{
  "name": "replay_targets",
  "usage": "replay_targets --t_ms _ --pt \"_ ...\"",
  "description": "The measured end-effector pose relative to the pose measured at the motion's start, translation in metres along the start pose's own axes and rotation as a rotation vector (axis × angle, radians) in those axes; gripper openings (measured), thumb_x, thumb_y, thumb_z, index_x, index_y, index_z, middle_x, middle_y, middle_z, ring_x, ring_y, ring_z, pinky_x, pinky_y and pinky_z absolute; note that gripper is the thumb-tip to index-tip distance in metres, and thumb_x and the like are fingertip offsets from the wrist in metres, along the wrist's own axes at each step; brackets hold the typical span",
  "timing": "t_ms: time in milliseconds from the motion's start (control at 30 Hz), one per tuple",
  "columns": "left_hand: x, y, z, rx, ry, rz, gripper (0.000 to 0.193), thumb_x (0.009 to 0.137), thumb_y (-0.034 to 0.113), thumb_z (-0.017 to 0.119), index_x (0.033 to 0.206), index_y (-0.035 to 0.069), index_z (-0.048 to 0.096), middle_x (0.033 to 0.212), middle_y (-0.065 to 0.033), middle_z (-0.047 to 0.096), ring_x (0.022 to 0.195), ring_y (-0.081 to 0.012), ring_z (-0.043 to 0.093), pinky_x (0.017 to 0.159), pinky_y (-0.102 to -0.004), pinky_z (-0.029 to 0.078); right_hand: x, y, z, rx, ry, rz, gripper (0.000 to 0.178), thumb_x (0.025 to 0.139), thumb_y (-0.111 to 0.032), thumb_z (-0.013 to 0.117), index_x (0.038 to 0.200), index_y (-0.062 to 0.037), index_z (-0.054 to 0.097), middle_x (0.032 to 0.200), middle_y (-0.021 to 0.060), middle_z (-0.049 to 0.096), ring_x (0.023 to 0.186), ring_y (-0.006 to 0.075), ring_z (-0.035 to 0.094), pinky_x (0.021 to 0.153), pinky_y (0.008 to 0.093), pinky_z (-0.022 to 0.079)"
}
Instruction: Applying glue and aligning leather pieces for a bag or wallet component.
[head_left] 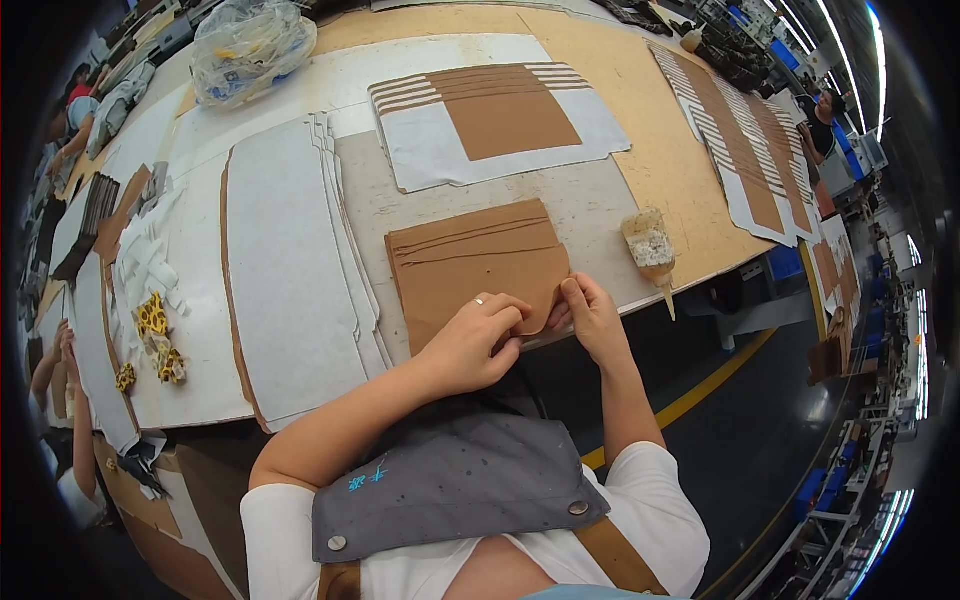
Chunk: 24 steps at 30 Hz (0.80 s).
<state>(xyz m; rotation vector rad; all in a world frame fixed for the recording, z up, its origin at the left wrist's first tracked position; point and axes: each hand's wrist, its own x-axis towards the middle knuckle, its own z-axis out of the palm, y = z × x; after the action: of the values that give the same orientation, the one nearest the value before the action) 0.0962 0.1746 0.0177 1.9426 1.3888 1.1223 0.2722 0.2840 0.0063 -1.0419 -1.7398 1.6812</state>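
Note:
A stack of brown panels (pixel 450 280), leather-like sheets with folded edges showing near the top, lies in front of me at the table's near edge. My right hand (pixel 588 312) pinches the top panel's right edge between thumb and fingers. Across the near right corner comes my left hand (pixel 482 338), wearing a ring, with its fingers curled and its thumb close to the panel's edge. The fingertips of both hands are close together, partly hiding that corner. To the right of the stack, a clear, stained glue bottle (pixel 648 245) lies with its thin nozzle toward me.
White-faced sheets (pixel 290 270) lie stacked at left, beside white scraps (pixel 150 255) and yellow patterned cloth (pixel 152 318). Fanned brown-and-white panels (pixel 510 125) sit beyond, with more panels (pixel 750 160) at far right. A plastic bag (pixel 250 50) stands at back left. Other people work nearby.

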Motion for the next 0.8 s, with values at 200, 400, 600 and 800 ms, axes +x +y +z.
replay_targets --t_ms 200,400,600,800 --pt "0.023 0.004 -0.008 -0.425 0.060 -0.504 0.037 0.091 0.034 0.052 0.091 -0.004 0.053 0.090 -0.0191 0.059 0.082 -0.0279 0.058 0.074 -0.0331 0.045 -0.004 0.006 0.010 0.005 -0.004 -0.057 0.031 0.092 -0.031 0.055 0.096 -0.0007 0.055 0.075 0.0022 0.057 0.063 0.0060 0.053 0.056 0.0195 0.045" --pt "0.049 -0.009 -0.001 -0.337 0.023 -0.595 0.037 0.089 0.033 0.054 0.096 -0.003 0.048 0.081 -0.0164 0.057 0.077 -0.0190 0.056 0.068 -0.0314 0.045 -0.016 0.010 0.024 -0.063 -0.006 -0.164 0.031 0.094 -0.024 0.050 0.111 0.0015 0.051 0.080 0.0013 0.056 0.069 0.0057 0.053 0.061 0.0194 0.045" --pt "0.042 -0.008 -0.007 -0.137 0.172 -0.436 0.022 0.085 0.016 0.057 0.093 -0.003 0.050 0.083 -0.0189 0.059 0.071 -0.0263 0.058 0.065 -0.0346 0.045 -0.021 -0.001 0.031 0.099 0.021 -0.175 0.029 0.093 -0.021 0.053 0.112 0.0009 0.052 0.096 0.0064 0.060 0.075 0.0071 0.055 0.068 0.0213 0.047" --pt "0.034 0.049 -0.079 0.309 0.245 -0.137 0.013 0.083 0.010 0.058 0.091 0.001 0.053 0.087 -0.0155 0.060 0.074 -0.0322 0.059 0.064 -0.0399 0.045 -0.004 -0.001 0.045 0.167 0.031 -0.208 0.027 0.093 -0.016 0.052 0.114 0.0006 0.051 0.104 0.0082 0.060 0.092 0.0127 0.058 0.082 0.0249 0.046"
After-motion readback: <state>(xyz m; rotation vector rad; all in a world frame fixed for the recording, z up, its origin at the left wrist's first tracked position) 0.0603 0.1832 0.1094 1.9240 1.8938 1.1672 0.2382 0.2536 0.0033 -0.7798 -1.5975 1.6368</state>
